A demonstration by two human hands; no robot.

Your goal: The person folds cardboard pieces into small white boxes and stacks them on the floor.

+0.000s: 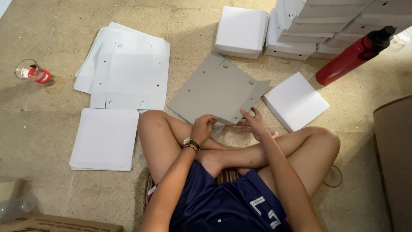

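The person sits cross-legged on the floor [51, 129] with a flat grey cardboard sheet [214, 88] lying just in front of the knees, its near edge lifted off the floor. The left hand [203, 127] pinches the near edge of the sheet at its left side, fingers curled around it. The right hand [253, 123] grips the near right part, where a side flap [253, 96] is bent upward along its crease.

By the look of it, the step in hand is folding this punched sheet into a box: one flap is partly raised, the rest lies flat. The next move would seem to call for creasing the other flaps upright and locking their tabs, with both hands keeping the panel steady so it does not spring back.

To the left lie a stack of white punched sheets [128, 68] and, nearer the person, a stack of plain white sheets [105, 139]. A finished white box [295, 101] sits just right of the sheet, another box [241, 32] beyond it, and a pile of boxes [326, 25] at the far right with a red bottle [354, 56] leaning beside it. A small glass cup [32, 73] stands by the left edge.
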